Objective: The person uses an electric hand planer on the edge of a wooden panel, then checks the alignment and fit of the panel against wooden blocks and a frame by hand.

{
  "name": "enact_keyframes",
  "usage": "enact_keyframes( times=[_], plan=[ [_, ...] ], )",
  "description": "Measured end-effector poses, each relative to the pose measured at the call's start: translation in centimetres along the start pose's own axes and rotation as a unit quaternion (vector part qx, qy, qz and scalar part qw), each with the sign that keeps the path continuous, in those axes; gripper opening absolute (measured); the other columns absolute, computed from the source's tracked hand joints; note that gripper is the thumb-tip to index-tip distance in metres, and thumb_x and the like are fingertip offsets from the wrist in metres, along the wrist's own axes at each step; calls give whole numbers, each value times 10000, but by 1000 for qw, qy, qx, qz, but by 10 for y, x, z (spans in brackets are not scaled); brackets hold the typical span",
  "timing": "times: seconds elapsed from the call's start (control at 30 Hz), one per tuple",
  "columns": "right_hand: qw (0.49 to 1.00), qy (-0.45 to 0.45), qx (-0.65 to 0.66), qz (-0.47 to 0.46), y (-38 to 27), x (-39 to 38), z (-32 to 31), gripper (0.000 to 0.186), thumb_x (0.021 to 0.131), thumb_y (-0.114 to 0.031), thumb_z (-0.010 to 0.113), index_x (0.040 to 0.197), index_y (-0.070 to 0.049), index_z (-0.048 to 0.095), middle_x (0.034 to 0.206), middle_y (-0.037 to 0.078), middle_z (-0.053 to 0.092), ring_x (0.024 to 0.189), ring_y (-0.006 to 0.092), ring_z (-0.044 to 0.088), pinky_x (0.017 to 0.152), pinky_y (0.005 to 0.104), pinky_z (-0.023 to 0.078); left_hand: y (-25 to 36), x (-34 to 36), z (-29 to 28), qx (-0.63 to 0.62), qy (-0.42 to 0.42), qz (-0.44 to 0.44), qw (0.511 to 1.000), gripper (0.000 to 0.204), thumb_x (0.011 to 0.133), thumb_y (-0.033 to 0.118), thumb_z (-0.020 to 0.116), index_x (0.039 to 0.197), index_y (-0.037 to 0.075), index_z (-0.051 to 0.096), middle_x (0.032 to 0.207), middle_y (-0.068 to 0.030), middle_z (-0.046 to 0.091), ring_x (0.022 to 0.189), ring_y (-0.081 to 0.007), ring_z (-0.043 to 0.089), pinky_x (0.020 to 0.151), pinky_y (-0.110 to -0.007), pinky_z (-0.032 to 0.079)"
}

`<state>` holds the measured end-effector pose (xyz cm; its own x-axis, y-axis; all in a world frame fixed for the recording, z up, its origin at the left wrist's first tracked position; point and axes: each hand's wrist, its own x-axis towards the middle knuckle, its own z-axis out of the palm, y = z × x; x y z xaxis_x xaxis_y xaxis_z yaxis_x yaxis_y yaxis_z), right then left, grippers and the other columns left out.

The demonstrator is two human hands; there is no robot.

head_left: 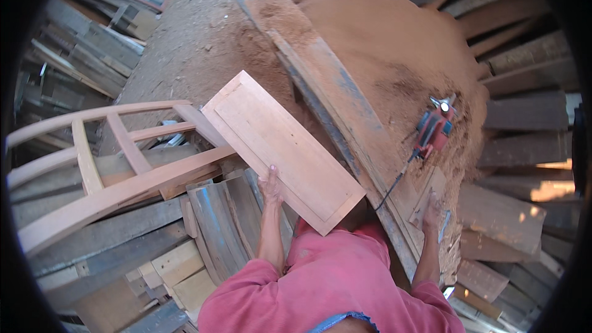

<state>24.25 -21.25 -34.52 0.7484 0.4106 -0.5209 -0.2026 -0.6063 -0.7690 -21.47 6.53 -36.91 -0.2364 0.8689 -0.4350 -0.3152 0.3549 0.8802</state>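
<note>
A pale wooden panel [283,142] with a recessed border line lies tilted in front of me, its near corner against my lap. My left hand [271,187] grips its near left edge, fingertips on the upper face and the rest hidden beneath. My right hand [433,211] is low on the right, over a small flat wood piece [428,196] on the sawdust-covered bench. Its fingers are too small and blurred to show whether they close on anything. Beside that hand lies a thin bluish-white strip [444,226] of unclear kind.
A red power tool [433,131] with a dark cord rests on the sawdust heap [370,31]. A long dusty plank [327,80] runs beyond the panel. At left stands a curved wooden frame [123,195] with crosspieces. Stacked boards [521,111] line the right; more offcuts [179,265] lie lower left.
</note>
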Motion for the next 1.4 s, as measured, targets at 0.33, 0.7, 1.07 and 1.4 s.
enact_keyframes(
  times=[0.33,0.7,1.07,1.4],
  plan=[
    [875,-316,363,58,-141,-10,123,603,990,-655,517,1116,-74,623,811,46,633,688,169,634,625,354,542,118,-7,57,-104,63,182,976,263,959,286,739,960,55,612,967,-50,659,870,-135,608,772,-321,535],
    [867,-367,338,-19,-224,-53,201,578,1005,-415,646,1380,9,529,1205,132,677,1006,275,704,878,447,601,159,-41,148,-6,-38,362,931,476,1072,395,521,746,73,388,686,23,329,689,-101,327,597,-352,313],
    [874,-335,352,-7,-166,-49,184,526,1026,-390,604,1415,-48,514,1303,133,645,1149,308,649,1010,499,535,142,-109,188,194,-241,441,843,249,972,240,677,1045,2,654,868,-199,683,806,-313,703,696,-423,526],
    [882,-312,354,-16,-146,-39,151,510,995,-307,664,1402,-31,529,1261,132,659,1106,285,660,970,470,552,167,-179,195,262,-369,454,768,456,801,138,722,1227,23,611,956,-157,689,844,-334,697,721,-406,579]
  ],
)
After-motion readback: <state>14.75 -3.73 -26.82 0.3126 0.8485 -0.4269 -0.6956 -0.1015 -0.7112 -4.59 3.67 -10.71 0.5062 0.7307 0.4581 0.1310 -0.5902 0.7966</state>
